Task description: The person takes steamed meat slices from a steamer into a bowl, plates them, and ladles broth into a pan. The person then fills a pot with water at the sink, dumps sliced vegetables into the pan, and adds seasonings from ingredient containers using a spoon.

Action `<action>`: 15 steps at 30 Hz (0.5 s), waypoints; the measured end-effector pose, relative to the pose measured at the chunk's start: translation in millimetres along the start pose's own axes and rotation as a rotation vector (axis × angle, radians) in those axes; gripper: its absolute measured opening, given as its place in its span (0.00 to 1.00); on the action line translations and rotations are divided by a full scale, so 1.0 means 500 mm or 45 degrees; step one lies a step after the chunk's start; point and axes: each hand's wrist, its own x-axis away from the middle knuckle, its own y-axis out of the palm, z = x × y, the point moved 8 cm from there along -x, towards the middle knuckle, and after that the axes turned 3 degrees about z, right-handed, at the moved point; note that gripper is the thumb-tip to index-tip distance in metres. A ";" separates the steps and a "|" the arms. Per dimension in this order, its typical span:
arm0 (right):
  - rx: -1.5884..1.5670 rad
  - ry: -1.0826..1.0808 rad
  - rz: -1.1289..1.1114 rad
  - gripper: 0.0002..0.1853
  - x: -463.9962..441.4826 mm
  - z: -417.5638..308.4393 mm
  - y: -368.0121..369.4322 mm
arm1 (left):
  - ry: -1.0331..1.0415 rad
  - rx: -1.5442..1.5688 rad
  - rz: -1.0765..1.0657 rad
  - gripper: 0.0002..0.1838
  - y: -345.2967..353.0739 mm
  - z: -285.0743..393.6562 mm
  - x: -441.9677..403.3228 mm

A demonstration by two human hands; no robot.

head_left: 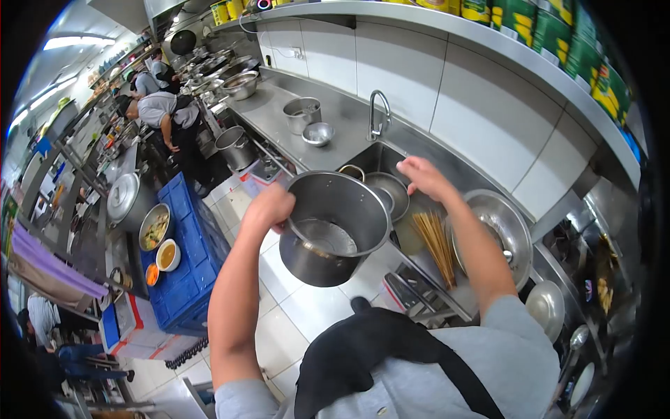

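Observation:
A large deep metal pot (303,258) hangs over the tiled floor in front of me, tilted so that its inside shows. My left hand (272,208) is closed on its left side, at the rim; a handle there would be hidden by the fingers. Apart from the pot, my right hand (424,176) is raised over the sink (399,150) with its fingers curled; whether anything small is in them I cannot make out. Below that hand a round metal pan (399,192) sits in the sink. A bundle of thin wooden sticks (434,241) leans nearby.
A faucet (379,115) rises behind the sink. On the steel counter stand a pot (301,115) and a small bowl (318,134). A large metal basin (513,209) is at right. Food bowls rest on a blue crate (185,258) at left. A person (164,112) bends over farther back.

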 end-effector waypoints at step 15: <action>0.457 0.011 -0.156 0.21 -0.714 -0.033 0.049 | 0.340 -0.250 0.181 0.17 0.015 0.226 -0.661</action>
